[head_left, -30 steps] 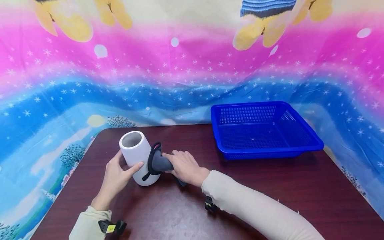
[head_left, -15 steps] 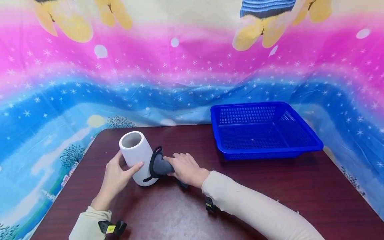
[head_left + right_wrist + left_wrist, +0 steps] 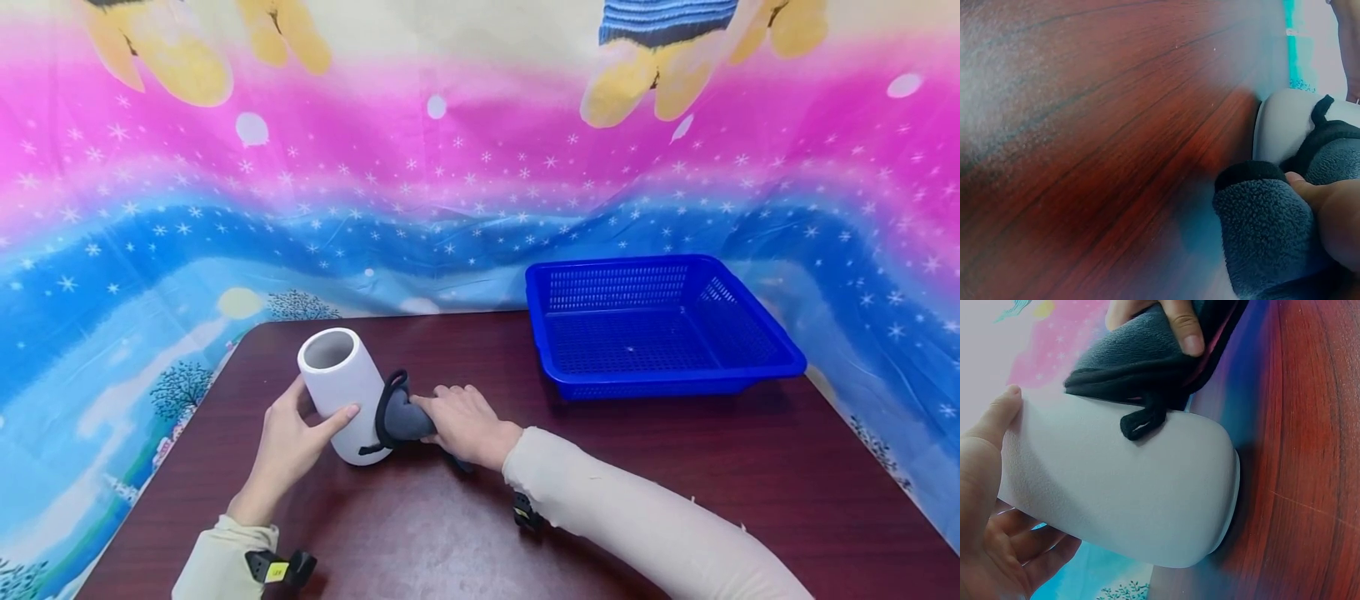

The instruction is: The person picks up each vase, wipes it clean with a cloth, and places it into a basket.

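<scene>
A white cylindrical vase (image 3: 348, 400) stands on the table, its open mouth facing up. My left hand (image 3: 288, 442) grips its left side, thumb across the front and fingers behind. In my right hand (image 3: 465, 423) is a bunched dark grey fleecy cloth (image 3: 411, 419) with black edging and a black hanging loop. The cloth lies against the vase's right side, and in the left wrist view its loop (image 3: 1143, 419) hangs over the white wall. A fold of the cloth (image 3: 1266, 231) hangs below my right thumb in the right wrist view.
A blue perforated plastic basket (image 3: 637, 383) sits at the back right of the dark reddish wood table (image 3: 420, 533). Behind the table hangs a printed curtain (image 3: 450, 192) in pink and blue. Each wrist carries a black strapped camera.
My right hand and the cloth have shifted slightly down and to the right along the vase's side. The left hand and the vase have stayed in place.
</scene>
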A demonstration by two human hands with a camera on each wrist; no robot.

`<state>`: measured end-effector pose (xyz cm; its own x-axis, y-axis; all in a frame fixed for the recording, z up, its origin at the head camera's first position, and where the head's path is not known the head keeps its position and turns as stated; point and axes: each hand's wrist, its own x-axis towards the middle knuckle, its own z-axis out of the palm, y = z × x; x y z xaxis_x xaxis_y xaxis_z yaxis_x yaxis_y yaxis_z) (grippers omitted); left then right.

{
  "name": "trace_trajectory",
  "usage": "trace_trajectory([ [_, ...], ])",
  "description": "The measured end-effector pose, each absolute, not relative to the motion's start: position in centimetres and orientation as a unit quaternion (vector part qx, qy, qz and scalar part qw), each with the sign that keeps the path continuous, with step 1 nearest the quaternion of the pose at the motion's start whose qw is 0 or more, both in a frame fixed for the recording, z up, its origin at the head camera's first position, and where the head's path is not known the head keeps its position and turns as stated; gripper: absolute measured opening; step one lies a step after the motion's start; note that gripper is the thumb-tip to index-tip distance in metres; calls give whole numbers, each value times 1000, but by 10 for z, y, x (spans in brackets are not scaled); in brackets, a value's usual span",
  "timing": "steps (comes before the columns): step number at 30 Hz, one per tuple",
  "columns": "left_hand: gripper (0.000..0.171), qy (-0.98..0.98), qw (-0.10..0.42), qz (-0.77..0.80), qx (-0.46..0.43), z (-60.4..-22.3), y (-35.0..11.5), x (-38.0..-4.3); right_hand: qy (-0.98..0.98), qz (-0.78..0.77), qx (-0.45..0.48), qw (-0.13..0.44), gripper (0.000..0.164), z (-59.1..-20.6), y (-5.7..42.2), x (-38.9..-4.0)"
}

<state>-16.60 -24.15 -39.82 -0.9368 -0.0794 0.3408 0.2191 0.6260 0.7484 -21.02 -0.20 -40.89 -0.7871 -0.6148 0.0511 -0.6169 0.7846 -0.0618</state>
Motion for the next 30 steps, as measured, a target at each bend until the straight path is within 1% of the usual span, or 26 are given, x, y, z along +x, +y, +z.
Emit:
trace_trajectory([
  [18,67,-890,178,-418,-39,-402,-244,-168,-943,28,331,-17,50,-411,1,-205],
  [24,65,-889,178,-420,-39,-402,-243,-168,-944,10,329,-17,50,-415,2,-204],
  [30,63,-886,180,-426,-41,-400,-242,-166,-942,-16,334,-15,45,-417,2,-203],
])
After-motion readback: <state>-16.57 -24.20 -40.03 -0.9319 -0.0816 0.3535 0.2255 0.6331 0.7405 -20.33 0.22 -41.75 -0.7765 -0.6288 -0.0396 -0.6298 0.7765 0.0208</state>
